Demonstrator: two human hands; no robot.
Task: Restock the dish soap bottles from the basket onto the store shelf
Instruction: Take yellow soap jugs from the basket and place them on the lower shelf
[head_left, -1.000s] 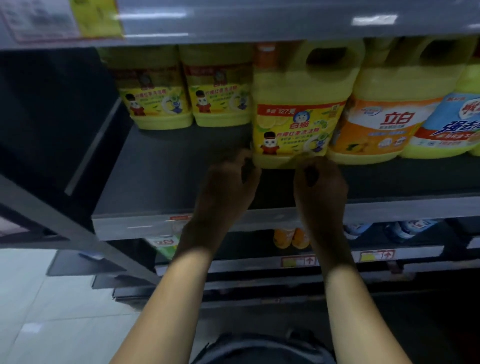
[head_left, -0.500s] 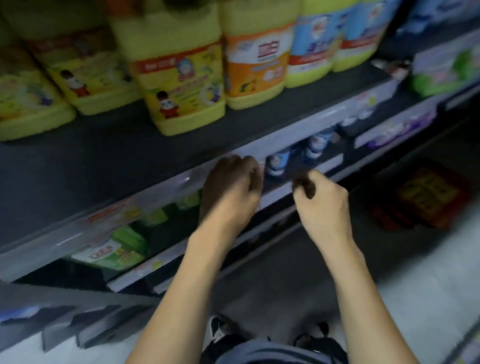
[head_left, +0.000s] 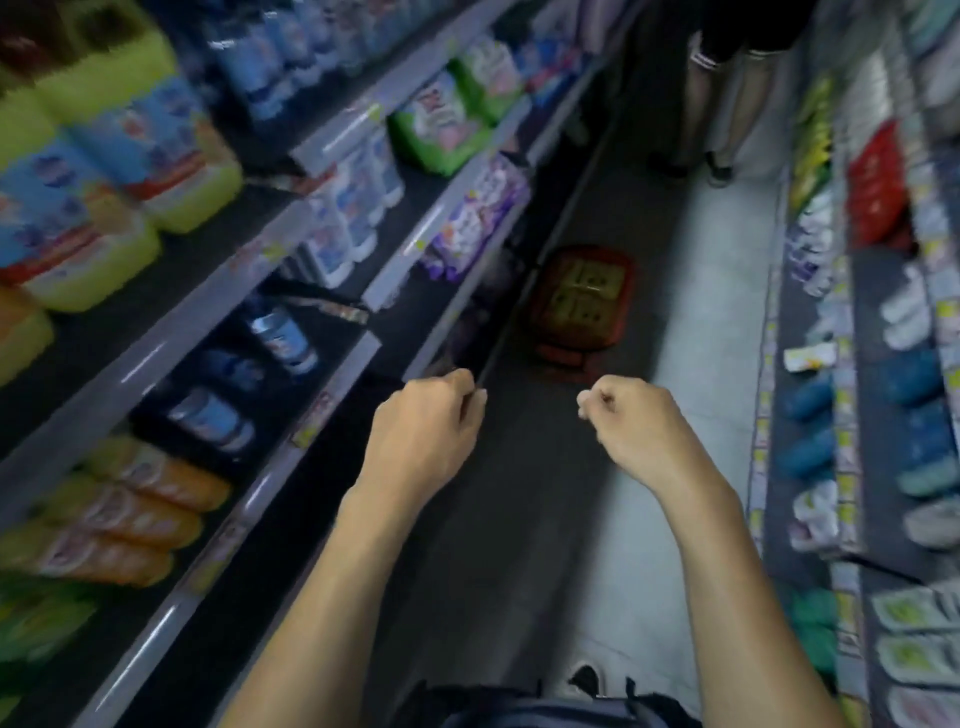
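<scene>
A red basket (head_left: 582, 299) sits on the aisle floor ahead, filled with several yellow dish soap bottles (head_left: 584, 288). On the shelf (head_left: 208, 306) at the upper left stand large yellow dish soap jugs (head_left: 93, 208), blurred. My left hand (head_left: 426, 436) and my right hand (head_left: 634, 426) hang in mid-air over the aisle, well short of the basket. Both have their fingers curled closed and hold nothing.
Shelving with blue, orange and green products lines the left side. A second rack (head_left: 883, 364) of packets lines the right. A person's legs (head_left: 722, 88) stand at the far end of the narrow aisle. My shoe (head_left: 584, 680) shows at the bottom.
My view has swung right from the shelf face down the aisle, bringing the basket into sight. Both hands left the yellow jug on the shelf and drew back, empty.
</scene>
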